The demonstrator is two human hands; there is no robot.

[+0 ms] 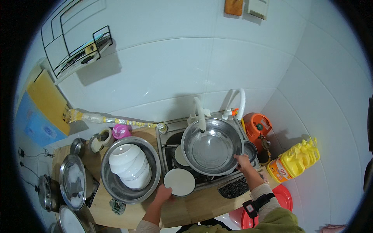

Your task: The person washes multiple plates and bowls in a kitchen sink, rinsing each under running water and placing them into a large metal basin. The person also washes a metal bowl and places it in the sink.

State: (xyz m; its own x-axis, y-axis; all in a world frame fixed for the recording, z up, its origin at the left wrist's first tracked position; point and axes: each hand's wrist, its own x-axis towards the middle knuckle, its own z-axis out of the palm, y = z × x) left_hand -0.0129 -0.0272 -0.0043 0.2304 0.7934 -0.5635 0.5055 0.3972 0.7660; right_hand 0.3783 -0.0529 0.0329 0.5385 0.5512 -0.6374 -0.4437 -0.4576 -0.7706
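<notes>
My right hand (243, 162) grips the rim of a large stainless steel basin (214, 150), which rests over the sink (180, 136) under a white faucet (199, 115). At the left edge of a white plate (179, 182) is my left hand (163, 192), its fingers bent at the rim. That plate lies at the sink's front edge. Another white dish (181, 155) shows partly behind the basin, inside the sink. To the left, a metal basin (131, 201) on the wooden counter holds several white bowls (128, 163), stacked at a tilt.
A green-grey scrubber (117, 206) and a pink cup (121, 131) are near the left basin. Metal pots and lids (72, 182) crowd the counter's left. Right of the sink stand an orange gas cylinder (255, 125) and yellow jugs (294, 160). A dark mat (233, 188) lies in front.
</notes>
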